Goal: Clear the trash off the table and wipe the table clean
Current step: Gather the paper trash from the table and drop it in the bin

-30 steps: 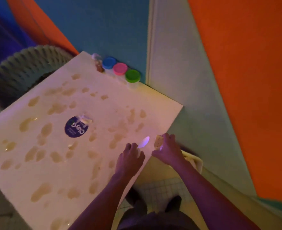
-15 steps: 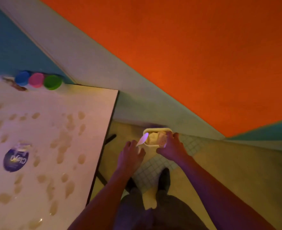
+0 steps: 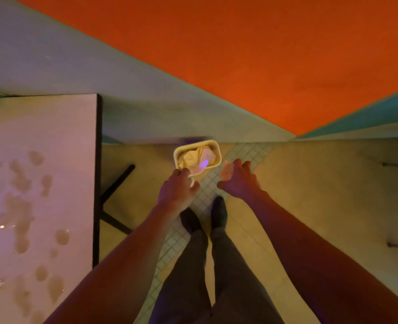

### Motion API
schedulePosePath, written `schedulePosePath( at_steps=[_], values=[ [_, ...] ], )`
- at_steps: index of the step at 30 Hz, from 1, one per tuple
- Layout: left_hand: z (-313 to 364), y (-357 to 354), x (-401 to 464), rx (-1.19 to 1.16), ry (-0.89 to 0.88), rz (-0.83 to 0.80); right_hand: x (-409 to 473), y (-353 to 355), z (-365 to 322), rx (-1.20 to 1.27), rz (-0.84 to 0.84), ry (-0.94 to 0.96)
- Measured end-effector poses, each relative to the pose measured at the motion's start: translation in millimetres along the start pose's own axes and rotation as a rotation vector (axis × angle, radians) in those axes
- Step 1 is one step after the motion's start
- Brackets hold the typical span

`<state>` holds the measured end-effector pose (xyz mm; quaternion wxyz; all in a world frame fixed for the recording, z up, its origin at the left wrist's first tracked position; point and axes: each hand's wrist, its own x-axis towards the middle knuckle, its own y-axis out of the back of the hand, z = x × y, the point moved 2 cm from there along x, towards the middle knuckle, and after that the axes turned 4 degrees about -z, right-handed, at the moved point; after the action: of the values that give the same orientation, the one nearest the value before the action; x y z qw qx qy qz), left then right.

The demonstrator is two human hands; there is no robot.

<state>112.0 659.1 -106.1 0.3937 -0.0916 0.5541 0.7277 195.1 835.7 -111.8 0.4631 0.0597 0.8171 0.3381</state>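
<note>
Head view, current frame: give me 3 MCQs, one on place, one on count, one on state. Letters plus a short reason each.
1. Where is the trash bin?
A. On the table
B. On the floor beyond the person's feet
C. Hanging on the wall

2. How many hands hold something?
A. None
B. One
C. Two

3. What state is the table top in?
A. Spotted with wet stains
B. Wiped dry
C. Covered by a cloth

Answers:
1 B: the bin stands on the floor, right of the table's edge.
2 C: the left hand holds a plastic spoon over the bin, and the right hand holds a small scrap.
3 A: brownish blotches cover the surface.
</note>
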Motion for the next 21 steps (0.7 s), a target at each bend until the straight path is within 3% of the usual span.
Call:
schedulePosePath(
  at_steps=[21],
  values=[
    [-124.1,-179.9,235.1,0.189,-0.008,-0.085,267.9,-156.6,27.8,0.049,-0.017,0.083]
  ],
)
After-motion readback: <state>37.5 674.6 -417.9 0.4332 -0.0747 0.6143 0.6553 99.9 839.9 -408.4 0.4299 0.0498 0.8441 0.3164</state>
